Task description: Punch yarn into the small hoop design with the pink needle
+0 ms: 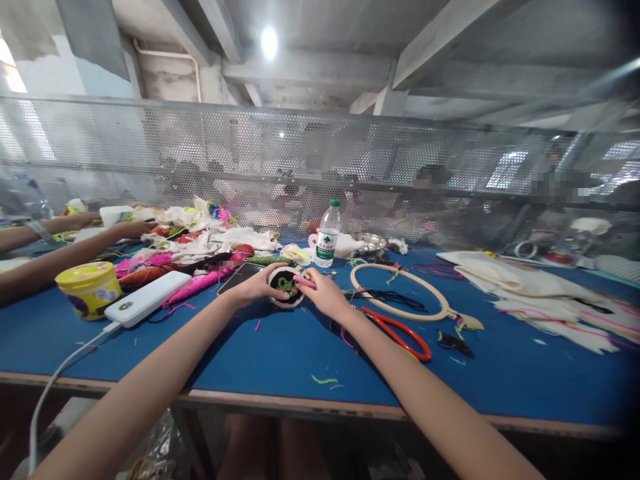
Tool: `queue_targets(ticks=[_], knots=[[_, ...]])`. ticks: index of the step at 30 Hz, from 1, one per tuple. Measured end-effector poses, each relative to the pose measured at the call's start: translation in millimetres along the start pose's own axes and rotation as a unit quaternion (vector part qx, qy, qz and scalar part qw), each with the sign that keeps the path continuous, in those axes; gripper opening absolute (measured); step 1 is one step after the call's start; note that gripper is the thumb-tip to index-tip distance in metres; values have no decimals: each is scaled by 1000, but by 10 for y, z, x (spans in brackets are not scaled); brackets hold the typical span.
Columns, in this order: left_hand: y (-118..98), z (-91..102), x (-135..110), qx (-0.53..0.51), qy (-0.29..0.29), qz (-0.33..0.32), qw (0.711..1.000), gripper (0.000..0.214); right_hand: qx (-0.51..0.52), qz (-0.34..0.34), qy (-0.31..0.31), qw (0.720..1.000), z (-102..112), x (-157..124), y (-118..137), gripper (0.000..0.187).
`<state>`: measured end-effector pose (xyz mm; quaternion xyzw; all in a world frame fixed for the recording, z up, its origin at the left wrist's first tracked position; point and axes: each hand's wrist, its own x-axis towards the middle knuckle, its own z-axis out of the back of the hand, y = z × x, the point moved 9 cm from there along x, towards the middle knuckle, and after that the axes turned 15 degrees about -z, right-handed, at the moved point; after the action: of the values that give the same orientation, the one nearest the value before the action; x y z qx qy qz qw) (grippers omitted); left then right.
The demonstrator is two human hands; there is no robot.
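Note:
My left hand is closed around the left edge of a small round embroidery piece. It has a white rim, and its dark middle carries green loops and a speck of pink. From the right, my right hand grips a pink pen-like handle, its tip over the piece's upper right part. Whether the tip touches the surface is too small to tell. A dark phone lies partly behind my left wrist. Just right of my right forearm are red-handled scissors.
A water bottle stands behind my hands. A large wooden embroidery hoop and white cloth lie to the right. Leftward are a white power bank, a yellow tub, yarn bundles and another person's arms.

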<state>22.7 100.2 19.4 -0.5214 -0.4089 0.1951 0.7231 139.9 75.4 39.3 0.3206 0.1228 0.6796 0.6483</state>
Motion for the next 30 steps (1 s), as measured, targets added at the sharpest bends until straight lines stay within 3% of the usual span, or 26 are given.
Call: queue_targets(ticks=[4,12,18,22,25,30], knots=[[-40,30,18,23,-15,-24,999,68,-2,5,0,1000,10,-29,32,16],[48,-23,20,-22,44,-6,999,68,-2,8,-9,1000,70,-10,26,15],[82,17,35,-19,51,-10,998,76,15,-5,-19,1000,147,6,6,24],[111,72,47,-4,50,-12,999,75,38,-45,-41,997,340,120,-192,31],[128,92,55,9,48,-11,999,74,39,-89,-48,994,459,236,-409,27],[128,99,54,25,47,-4,999,74,-12,-135,-40,990,488,315,-614,28]])
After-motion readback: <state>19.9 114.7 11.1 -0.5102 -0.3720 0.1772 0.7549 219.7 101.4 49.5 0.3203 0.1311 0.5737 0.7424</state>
